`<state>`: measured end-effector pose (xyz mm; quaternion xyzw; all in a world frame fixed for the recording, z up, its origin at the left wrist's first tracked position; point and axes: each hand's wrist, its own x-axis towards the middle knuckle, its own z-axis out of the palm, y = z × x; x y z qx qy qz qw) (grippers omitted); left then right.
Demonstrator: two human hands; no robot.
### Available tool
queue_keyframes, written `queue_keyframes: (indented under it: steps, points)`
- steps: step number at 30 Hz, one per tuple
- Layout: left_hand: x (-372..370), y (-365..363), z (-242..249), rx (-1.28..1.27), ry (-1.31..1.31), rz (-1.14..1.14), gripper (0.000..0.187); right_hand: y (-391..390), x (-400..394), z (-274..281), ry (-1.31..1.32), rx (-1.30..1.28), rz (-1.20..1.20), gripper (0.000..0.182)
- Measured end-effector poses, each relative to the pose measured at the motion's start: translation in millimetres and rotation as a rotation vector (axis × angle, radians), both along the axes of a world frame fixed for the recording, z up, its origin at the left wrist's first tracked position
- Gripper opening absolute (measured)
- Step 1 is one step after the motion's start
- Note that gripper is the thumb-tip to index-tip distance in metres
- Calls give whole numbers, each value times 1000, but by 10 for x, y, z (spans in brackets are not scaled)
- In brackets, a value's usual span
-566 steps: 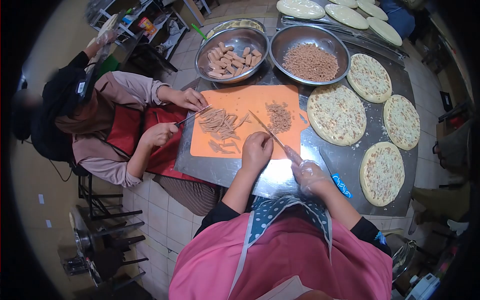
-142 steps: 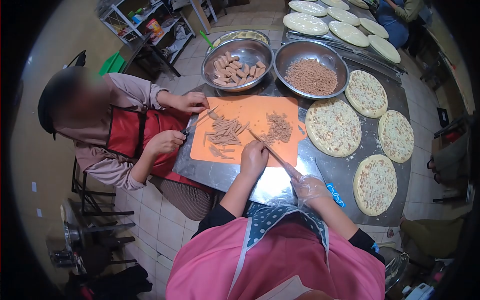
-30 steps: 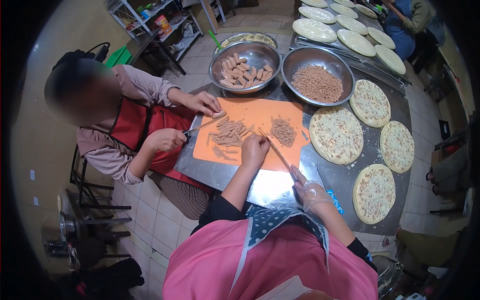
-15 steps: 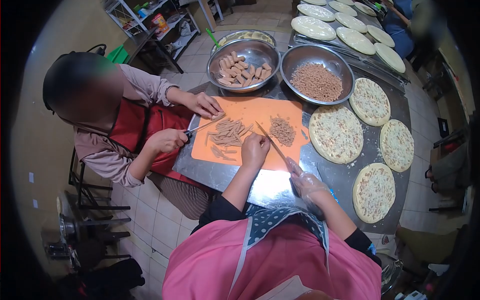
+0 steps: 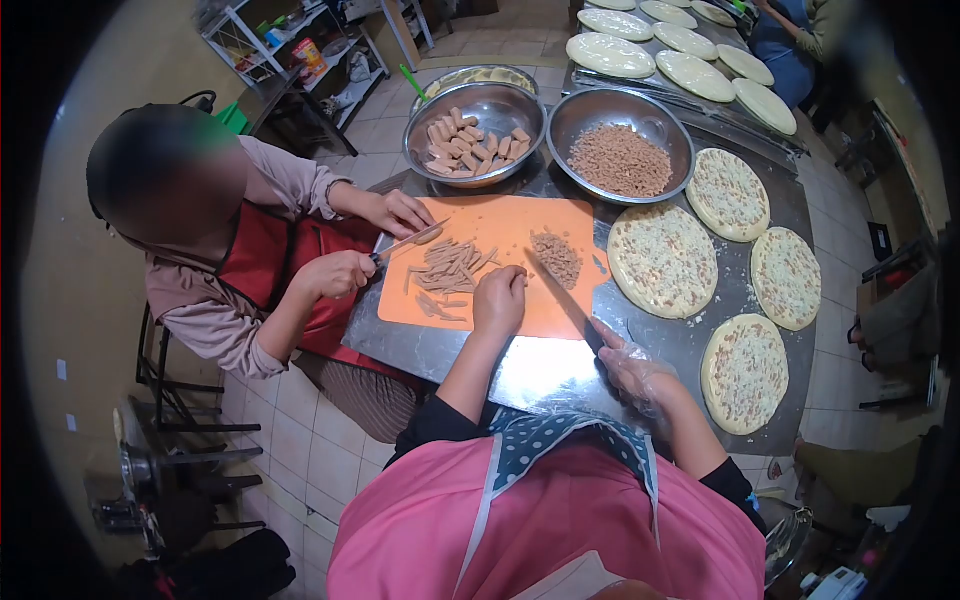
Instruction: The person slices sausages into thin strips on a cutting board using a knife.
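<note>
Blade has swung off to the right and flattened a bit, leaving a gap from the left hand; about half a second ago it ran right beside those fingers. Right hand (image 5: 640, 368), in a clear plastic glove, is wrapped round the handle of the knife (image 5: 565, 298). Long axis runs diagonally, handle lower right, tip upper left over the cutting board (image 5: 520, 212). Key relation: blade lies between the left hand (image 5: 500, 302) and the chopped pile (image 5: 557, 262); pile just to the blade's right, near the tip. Left hand bare, fingers bunched, set down on the board; cannot tell if it pinches anything. Strips (image 5: 450, 270) lie to its left, long axes mixed, much nearer to it than to the right hand. Beyond, at the board's left edge, a co-worker's hand (image 5: 342, 275) holds a second knife (image 5: 412, 241). Topped dough rounds (image 5: 662, 262) sit right of the board on the table (image 5: 420, 346).
</note>
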<state>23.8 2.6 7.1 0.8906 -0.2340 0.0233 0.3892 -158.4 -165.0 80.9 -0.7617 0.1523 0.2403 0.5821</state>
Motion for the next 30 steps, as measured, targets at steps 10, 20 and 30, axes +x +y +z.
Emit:
queue_keyframes:
  steps: [10,20,30]
  points:
    - [71,84,238,-191,2,73,18,94,-24,-688,-641,-500,187,53]
    - [165,-123,180,-538,245,-34,21,-42,189,78,15,-126,-34,50]
    - [-148,-16,249,128,-308,-278,63,25,84,8,-247,-933,124,55]
